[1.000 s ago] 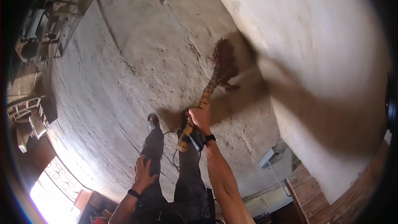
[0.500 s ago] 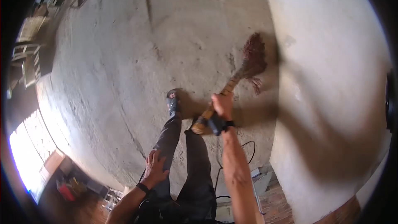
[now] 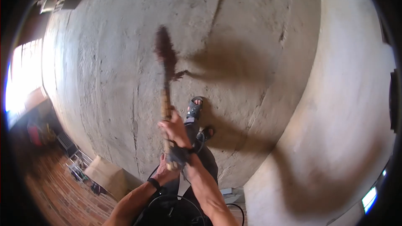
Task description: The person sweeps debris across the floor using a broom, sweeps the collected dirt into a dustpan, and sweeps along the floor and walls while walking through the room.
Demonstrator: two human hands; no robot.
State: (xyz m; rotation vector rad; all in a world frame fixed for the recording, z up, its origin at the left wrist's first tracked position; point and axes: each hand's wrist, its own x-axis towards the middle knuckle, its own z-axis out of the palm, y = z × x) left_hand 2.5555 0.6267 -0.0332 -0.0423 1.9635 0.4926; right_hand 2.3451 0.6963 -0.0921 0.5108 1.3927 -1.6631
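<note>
My right hand [image 3: 175, 130] is wrapped round the bound, straw-coloured handle of a hand broom [image 3: 165, 100]. The broom points away from me, its dark reddish-brown bristles blurred by motion and seemingly raised over the concrete floor [image 3: 113, 58]. A loose tuft sticks out on the bristles' right side. Close by the butt of the handle is my left hand [image 3: 164, 170]; the handle and right wrist partly cover its fingers, so whether it grips the broom is unclear. Dark bands circle both wrists, and a blurred dark device sits at the right one.
My sandalled feet [image 3: 195, 108] stand on the rough floor just right of the broom. A pale wall [image 3: 335, 100] rises along the right. At lower left are a cardboard-coloured box [image 3: 106, 175] and red brick paving [image 3: 54, 184]. A bright window [image 3: 25, 75] is at far left.
The broom has swung left, away from the foot of the wall, in my right hand. My left hand has left my leg and come up to the handle's butt. My view has turned.
</note>
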